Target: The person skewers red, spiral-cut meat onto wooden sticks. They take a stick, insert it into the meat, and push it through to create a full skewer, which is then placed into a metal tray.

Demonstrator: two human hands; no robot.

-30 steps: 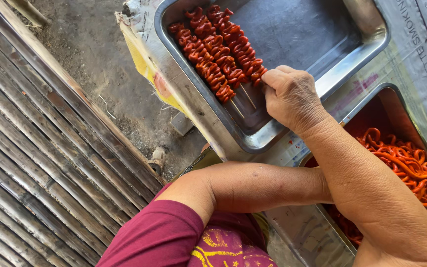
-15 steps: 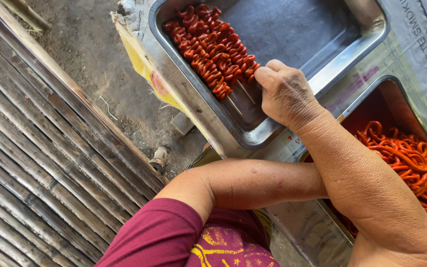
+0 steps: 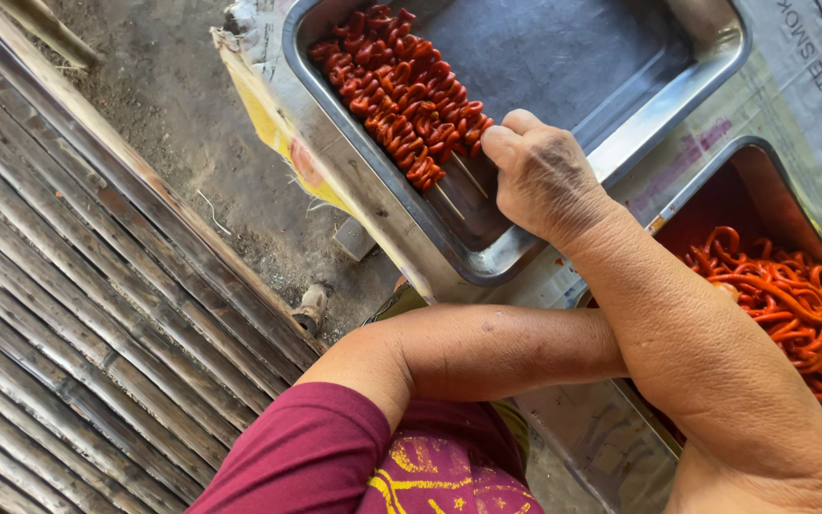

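The right hand [image 3: 546, 176] is curled closed over the stick ends of the red meat skewers [image 3: 400, 93], which lie in a row inside the steel tray [image 3: 563, 67]. It seems to be placing or straightening them. The left hand is hidden behind the right forearm, so I cannot tell its state. A second tray [image 3: 749, 186] beside holds red marinated strips [image 3: 792, 305].

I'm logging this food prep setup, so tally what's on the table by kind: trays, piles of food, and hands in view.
Steel trays: 2, the larger tray and the deeper tray beside it.
Food piles: 2, red skewered meat and loose orange-red strips.
Hands in view: 1, the right hand, closed at the skewer sticks; the other hand is hidden under that arm.
Total: 5
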